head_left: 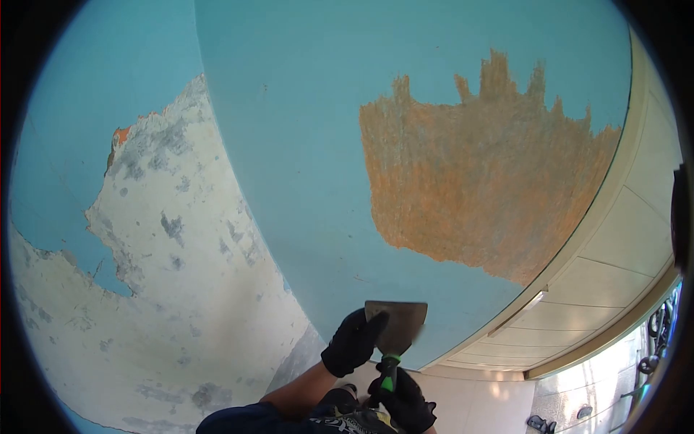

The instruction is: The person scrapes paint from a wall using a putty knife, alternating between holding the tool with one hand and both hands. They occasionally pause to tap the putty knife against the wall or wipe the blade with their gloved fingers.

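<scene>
Both of my hands wear black gloves. A wide-bladed putty knife (400,327), with a black and green handle, is held blade up at the lower middle of the head view. My right hand (409,406) is closed around its handle. At the blade's left edge, my left hand (353,344) has its fingers bent against the metal, appearing to pinch it. Behind the blade is the blue painted wall (303,166). A rough brown-orange patch (477,181) shows on that wall, above and to the right of the knife.
On the left, a wall section (195,289) is stripped to a whitish, grey-spotted surface with ragged paint edges. Pale panels (600,282) border the blue wall at right. Dark shoes (541,424) lie on the light floor at lower right, with bicycle-like objects (654,340) farther off.
</scene>
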Available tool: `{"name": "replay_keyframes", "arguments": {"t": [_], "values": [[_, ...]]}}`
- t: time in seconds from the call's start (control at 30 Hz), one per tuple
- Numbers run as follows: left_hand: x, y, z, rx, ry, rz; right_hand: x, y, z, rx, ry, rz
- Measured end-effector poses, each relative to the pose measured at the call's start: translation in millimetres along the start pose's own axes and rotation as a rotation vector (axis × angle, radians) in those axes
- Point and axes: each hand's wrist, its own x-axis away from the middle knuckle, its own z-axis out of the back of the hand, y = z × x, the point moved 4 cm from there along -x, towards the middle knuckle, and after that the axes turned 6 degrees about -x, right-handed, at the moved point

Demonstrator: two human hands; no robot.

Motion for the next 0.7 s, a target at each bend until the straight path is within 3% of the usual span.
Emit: {"name": "replay_keyframes", "arguments": {"t": [0.07, 0.13, 0.2, 0.23, 0.3, 0.37, 0.47, 0.53, 0.6, 0.63, 0.67, 0.7], "values": [[-5, 14, 5, 0.089, 0.004, 0.048, -8, -8, 5, 0.02, 0.029, 0.059], [-15, 22, 7, 0.434, -0.111, -0.063, -18, -16, 13, 0.068, 0.061, 0.188], [-5, 73, -1, 1.071, -0.608, 0.146, -26, -39, 7, 0.064, 0.128, 0.218], [-10, 72, 8, 1.09, -0.586, 0.165, -28, -46, 5, 0.11, 0.172, 0.268], [-14, 69, 25, 1.086, -0.763, 0.085, -33, -41, 13, 0.075, 0.18, 0.294], [-16, 60, 41, 1.127, -0.695, 0.043, -39, -44, 12, 0.12, 0.182, 0.342], [-21, 52, 60, 1.094, -0.566, -0.017, -41, -49, -3, 0.25, 0.141, 0.245], [-28, 55, 76, 0.625, -0.316, -0.188, -41, -44, -12, 0.274, 0.156, 0.186], [-30, 71, 83, 0.495, -0.268, -0.215, -41, -29, -18, 0.702, 0.295, 0.223], [-35, 74, 88, 0.392, -0.13, -0.288, -45, -53, -49, 0.922, 0.29, 0.286], [-38, 77, 95, 0.286, 0.005, -0.357, -47, -63, -71, 0.922, 0.287, 0.23], [-41, 74, 100, 0.298, -0.026, -0.444, -49, -58, -77, 0.988, 0.257, 0.286]]}}
